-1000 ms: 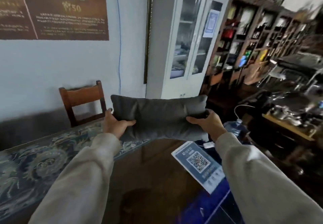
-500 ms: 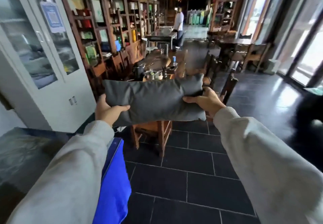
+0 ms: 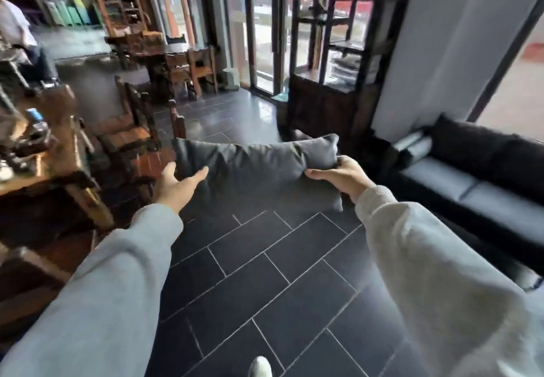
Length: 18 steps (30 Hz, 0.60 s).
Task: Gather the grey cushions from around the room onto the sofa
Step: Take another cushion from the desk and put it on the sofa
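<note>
I hold a long grey cushion (image 3: 256, 170) flat out in front of me above the dark tiled floor. My left hand (image 3: 173, 188) grips its left end with the thumb on top. My right hand (image 3: 341, 178) pinches its right end. Over on the right stands the dark sofa (image 3: 477, 188), about an arm's length beyond my right hand, with dark back cushions (image 3: 482, 152) along its rear.
A wooden table (image 3: 38, 152) cluttered with tea ware and wooden chairs (image 3: 132, 135) crowd the left. A dark wooden shelf unit (image 3: 326, 82) stands ahead by glass doors (image 3: 265, 29). A person (image 3: 14, 32) sits at the far left. Open floor (image 3: 265, 273) lies below.
My view has swung right from the wall and cabinet, past the shelves, to the glass doors and sofa. The cushion stays held in both hands throughout.
</note>
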Tool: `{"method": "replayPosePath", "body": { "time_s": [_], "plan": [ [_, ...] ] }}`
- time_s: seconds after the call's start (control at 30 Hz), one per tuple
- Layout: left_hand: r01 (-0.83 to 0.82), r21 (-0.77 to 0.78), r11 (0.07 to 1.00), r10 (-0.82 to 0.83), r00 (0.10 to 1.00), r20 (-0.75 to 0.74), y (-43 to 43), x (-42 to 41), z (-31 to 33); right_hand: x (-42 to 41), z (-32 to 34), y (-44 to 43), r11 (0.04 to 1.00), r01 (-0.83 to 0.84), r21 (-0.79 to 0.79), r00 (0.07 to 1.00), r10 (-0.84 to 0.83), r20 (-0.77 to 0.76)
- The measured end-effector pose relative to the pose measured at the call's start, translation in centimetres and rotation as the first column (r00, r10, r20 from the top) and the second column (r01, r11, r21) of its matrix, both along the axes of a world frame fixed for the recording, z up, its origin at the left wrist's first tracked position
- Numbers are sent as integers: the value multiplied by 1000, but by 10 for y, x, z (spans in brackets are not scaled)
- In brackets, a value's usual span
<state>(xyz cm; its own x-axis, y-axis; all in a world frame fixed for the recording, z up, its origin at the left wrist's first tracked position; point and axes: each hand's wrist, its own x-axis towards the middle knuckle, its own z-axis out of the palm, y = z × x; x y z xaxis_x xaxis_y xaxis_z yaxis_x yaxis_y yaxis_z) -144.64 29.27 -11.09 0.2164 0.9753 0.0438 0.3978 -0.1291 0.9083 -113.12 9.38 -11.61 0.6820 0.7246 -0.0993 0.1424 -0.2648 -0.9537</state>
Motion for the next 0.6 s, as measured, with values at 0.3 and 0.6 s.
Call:
{"method": "replayPosePath", "body": {
  "time_s": [0.3,0.6],
  "plan": [
    [439,-32,898,-439,898,-7,19,269,-16,153,-26,-103,909,413,-61,910,-414,-11],
    [690,-60,721,-692,722,-9,17,459,-24,247,-25,-157,760,645,-75,763,-647,8]
  ]
}}
